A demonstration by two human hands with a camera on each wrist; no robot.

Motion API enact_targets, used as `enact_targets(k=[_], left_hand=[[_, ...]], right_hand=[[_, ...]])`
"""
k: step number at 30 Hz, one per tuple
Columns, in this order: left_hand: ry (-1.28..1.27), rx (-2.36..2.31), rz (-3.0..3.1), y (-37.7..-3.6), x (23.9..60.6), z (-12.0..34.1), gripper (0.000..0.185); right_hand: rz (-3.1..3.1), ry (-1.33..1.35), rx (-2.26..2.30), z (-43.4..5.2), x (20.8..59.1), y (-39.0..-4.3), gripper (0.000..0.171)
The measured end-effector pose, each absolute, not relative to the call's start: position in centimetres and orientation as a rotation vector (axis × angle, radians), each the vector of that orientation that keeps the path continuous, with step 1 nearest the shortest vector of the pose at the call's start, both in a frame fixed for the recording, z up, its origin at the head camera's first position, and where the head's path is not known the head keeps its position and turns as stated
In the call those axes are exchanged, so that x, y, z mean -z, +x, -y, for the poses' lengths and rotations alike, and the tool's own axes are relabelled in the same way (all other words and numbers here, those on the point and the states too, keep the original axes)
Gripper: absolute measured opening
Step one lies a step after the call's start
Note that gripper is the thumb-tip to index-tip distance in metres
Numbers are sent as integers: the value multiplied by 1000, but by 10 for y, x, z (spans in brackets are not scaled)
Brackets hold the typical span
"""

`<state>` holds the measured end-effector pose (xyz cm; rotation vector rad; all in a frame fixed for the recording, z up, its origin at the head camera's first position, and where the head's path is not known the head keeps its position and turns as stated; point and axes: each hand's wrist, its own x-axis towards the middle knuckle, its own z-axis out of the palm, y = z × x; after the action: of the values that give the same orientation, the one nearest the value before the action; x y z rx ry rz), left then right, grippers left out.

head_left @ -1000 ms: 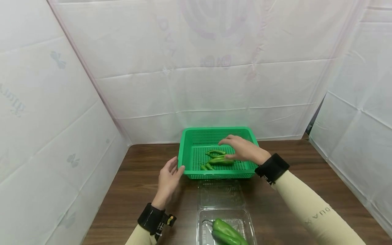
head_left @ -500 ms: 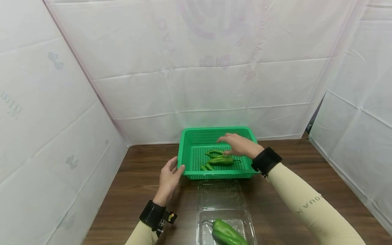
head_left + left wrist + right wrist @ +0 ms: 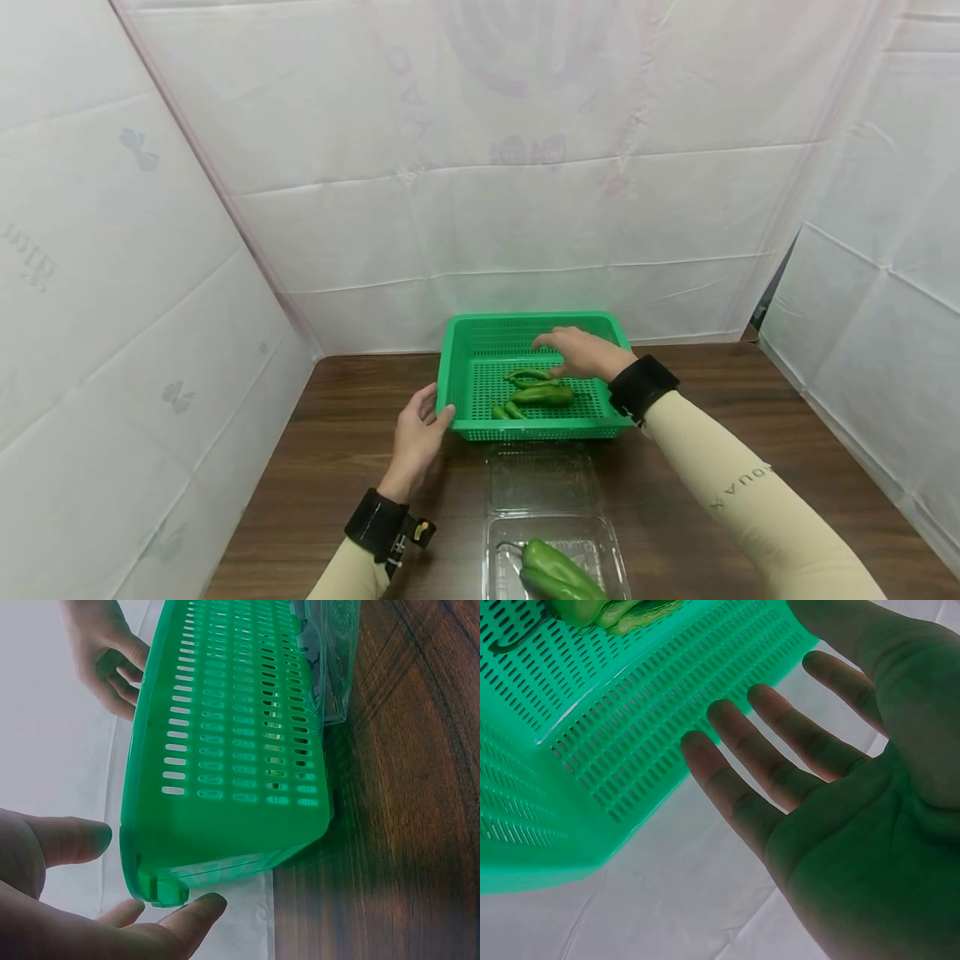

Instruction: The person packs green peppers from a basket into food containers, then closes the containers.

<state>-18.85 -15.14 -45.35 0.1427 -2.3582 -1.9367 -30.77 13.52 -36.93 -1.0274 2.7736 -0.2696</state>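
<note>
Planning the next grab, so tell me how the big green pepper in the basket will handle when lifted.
The big green pepper looks glossy, so probably a bit slippery. Its long curved body would likely rock or roll if nudged on the green basket floor. It seems firm, and probably light for its size. The right hand hovers open above it.

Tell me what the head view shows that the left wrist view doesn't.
Only the head view shows the green peppers lying in the basket, two more in the clear clamshell box, and both sleeves. Only the left wrist view shows, up close, the left hand's fingers open around the basket's corner. Both show the green basket, the right hand over it and the wooden table.
</note>
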Motion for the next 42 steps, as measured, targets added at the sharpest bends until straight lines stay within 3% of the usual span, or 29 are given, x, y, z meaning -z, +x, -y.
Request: enact_targets(k=[42], left_hand=[[199,1930,2338,-183,462,143,55]], right_hand=[[-2719,-968,219,-134,394,-328,53]])
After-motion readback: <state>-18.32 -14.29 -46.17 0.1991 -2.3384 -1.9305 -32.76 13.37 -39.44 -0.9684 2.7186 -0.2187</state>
